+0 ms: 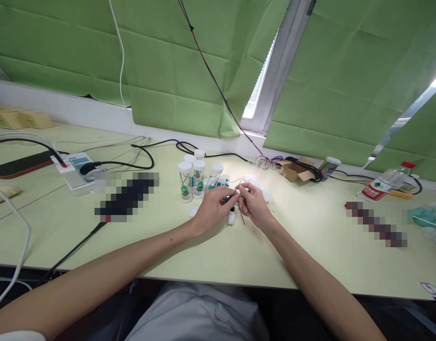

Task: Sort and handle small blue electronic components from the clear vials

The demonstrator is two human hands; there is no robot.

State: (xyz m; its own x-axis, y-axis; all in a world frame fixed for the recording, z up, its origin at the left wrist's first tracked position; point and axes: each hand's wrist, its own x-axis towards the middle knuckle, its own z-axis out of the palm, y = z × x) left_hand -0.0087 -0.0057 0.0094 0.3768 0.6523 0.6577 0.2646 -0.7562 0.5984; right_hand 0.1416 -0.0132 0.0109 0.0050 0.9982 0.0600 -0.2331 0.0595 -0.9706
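Note:
My left hand (pixel 215 207) and my right hand (pixel 253 202) meet over the table, fingertips pinched close together. A thin dark wire (pixel 236 180) rises in a bend from between the fingers of both hands; its lower part is hidden. Just below the fingertips lies a small white piece with a dark end (pixel 231 218). Beside it a thin stick (pixel 242 218) touches the tabletop. Left of my hands stand several clear tubes with white caps (pixel 185 182), some holding green, shiny balls. Small blue pieces (pixel 223 182) lie behind my left hand, partly covered.
Clear plastic (pixel 264 188) lies behind my right hand. Farther back are clear cups (pixel 262 162), an open cardboard box (pixel 295 168) and a can (pixel 329 166). A water bottle (pixel 385 182) tilts at right. A power strip (pixel 77 173) and cables occupy the left.

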